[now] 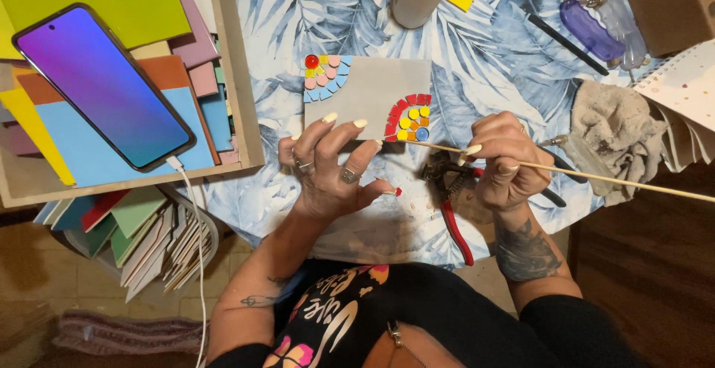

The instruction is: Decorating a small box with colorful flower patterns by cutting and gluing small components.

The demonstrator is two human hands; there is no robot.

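Leaf-print tablecloth underneath; grey tile with mosaic corners rests under spread left hand fingertips, thumb pinching a red chip. Right hand fingers closed around a thin wooden stick, tip touching the tile's red-yellow arc.

The left hand wears several silver rings, one broad and patterned on a middle finger, and long pale yellow nails. The right hand has the same pale nails and a ring at about one o'clock on it. A large dark tattoo covers the right forearm; small line tattoos mark the left forearm. Black sleeves are pushed up, and the black top bears colourful lettering and flowers.
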